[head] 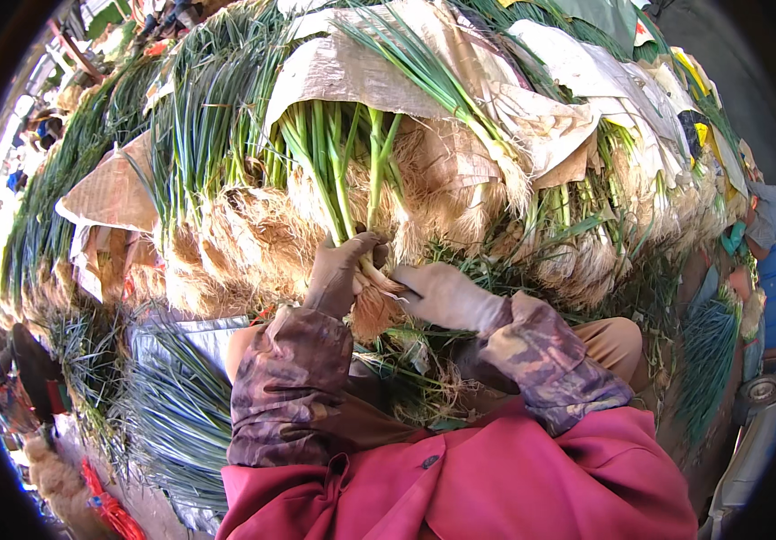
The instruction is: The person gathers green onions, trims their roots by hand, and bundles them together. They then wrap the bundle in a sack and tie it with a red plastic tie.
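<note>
My gloved left hand grips several green onions just above their white bases. Their green leaves lean up and away, under the edge of a woven plastic sheet. Reddish-brown roots hang below the grip. Close at the right of those bases is my gloved right hand, its fingers curled at a white stalk end. Whether it pinches anything is hidden. A separate bunch of green onions lies on top of the sheet, roots towards me.
A long heap of green onions spans the front, roots facing me. Trimmed leaves litter the ground between my knees. More bunches lie at left and right. Red twine is at lower left. A person and a vehicle are at right.
</note>
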